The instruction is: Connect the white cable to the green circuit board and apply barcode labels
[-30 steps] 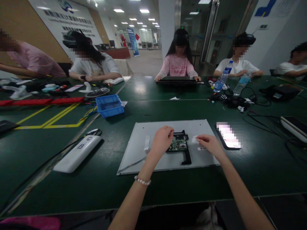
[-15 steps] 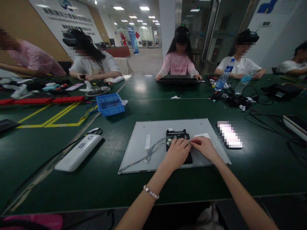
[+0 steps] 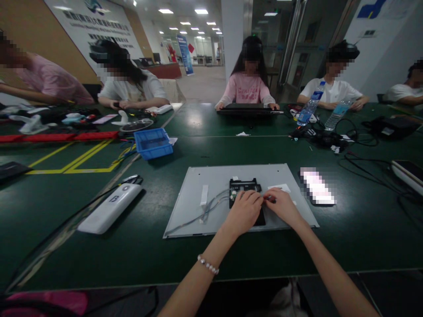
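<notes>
A light-grey flat panel (image 3: 188, 198) lies on the green table before me, with a black bracket (image 3: 245, 182) on it. Thin grey cables (image 3: 211, 208) run from the bracket towards the panel's lower left corner. My left hand (image 3: 243, 208) lies over the bracket, fingers together and bent; its tips are hidden at the bracket's right side. Close against it, my right hand (image 3: 282, 207) is closed in a pinch on something small, dark and reddish, too covered to name. Beyond the right fingers lies a white label (image 3: 280, 188) on the panel.
A phone (image 3: 317, 187) lies right of the panel, a white power bank (image 3: 110, 209) with a cable left. Behind are a blue bin (image 3: 153, 143), tangled black cables (image 3: 325, 138) and two bottles (image 3: 311, 103). Co-workers sit across the table; one holds a black flat object (image 3: 249, 110).
My left hand has moved right and down over the bracket, uncovering the cables. My right hand has come left to meet it; in the last half second a reddish thing shows at its fingers.
</notes>
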A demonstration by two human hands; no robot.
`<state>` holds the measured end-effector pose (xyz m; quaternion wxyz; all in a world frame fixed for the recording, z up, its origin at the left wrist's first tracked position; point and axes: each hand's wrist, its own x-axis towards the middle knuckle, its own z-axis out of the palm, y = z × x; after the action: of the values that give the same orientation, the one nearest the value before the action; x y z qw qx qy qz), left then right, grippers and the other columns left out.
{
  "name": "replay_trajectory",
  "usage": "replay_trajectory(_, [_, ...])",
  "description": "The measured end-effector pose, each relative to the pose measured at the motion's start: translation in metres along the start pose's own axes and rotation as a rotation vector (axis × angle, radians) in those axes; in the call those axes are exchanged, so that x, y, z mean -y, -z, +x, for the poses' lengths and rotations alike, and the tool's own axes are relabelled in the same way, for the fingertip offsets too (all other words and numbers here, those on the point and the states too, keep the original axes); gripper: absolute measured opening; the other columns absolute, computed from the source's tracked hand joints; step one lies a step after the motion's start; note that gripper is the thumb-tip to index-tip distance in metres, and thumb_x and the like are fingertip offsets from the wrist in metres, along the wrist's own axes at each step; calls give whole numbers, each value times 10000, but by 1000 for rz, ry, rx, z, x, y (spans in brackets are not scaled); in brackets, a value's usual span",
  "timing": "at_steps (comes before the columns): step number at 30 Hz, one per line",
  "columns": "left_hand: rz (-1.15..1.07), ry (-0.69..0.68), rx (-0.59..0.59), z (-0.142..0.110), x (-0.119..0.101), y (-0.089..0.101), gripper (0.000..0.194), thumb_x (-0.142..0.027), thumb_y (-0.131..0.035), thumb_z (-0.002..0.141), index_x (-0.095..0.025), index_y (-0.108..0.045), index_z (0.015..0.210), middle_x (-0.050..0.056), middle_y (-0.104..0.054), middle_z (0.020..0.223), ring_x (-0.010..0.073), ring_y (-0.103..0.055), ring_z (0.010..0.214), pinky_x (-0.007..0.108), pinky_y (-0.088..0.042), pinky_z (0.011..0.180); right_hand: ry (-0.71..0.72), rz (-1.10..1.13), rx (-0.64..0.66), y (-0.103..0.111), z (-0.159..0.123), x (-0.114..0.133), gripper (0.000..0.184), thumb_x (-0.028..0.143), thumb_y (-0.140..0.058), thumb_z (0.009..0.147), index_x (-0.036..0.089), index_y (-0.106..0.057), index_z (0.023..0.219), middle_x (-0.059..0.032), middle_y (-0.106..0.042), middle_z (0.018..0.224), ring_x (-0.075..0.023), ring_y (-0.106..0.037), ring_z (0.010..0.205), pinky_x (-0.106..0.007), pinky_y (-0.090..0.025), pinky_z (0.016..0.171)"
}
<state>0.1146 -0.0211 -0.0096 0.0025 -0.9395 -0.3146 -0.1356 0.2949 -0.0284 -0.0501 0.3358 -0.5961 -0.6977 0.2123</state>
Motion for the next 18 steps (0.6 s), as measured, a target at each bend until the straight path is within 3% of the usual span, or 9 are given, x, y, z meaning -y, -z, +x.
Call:
replay_trajectory(4, [-106, 132, -89, -4, 24, 17, 255, -215, -435, 897, -206, -553, 1123, 73, -545, 1198, 213, -477, 1130, 392, -385, 945, 3, 57, -34, 5, -3, 3, 128, 179, -552, 764, 198, -675, 795, -42, -642, 862, -145, -592, 692, -277, -482, 668])
replay_trajectory(9, [-213, 404, -241, -23, 87, 35, 225, -197, -440, 874, -182, -592, 1039, 57, -607, 1046, 184, -552, 1003, 341, -422, 923, 6, 129, -116, 11, -7, 6, 171, 230, -507, 809, 194, -671, 842, -53, -646, 941, -143, -593, 727, -268, -480, 670])
replay_trajectory(13, [-301, 531, -242, -50, 128, 30, 236, -233, -434, 863, -191, -610, 1015, 42, -623, 1033, 161, -590, 914, 291, -468, 834, -10, 78, -54, 8, -7, 2, 160, 235, -519, 798, 191, -668, 839, -42, -647, 899, -141, -587, 691, -287, -476, 694])
replay_trajectory(18, [-310, 611, -252, -69, 142, 19, 240, -254, -439, 857, -191, -613, 1010, 42, -632, 1048, 166, -591, 940, 278, -472, 824, -34, 36, 14, 5, -8, 0, 163, 219, -533, 777, 200, -657, 882, -36, -632, 913, -128, -584, 637, -292, -475, 676])
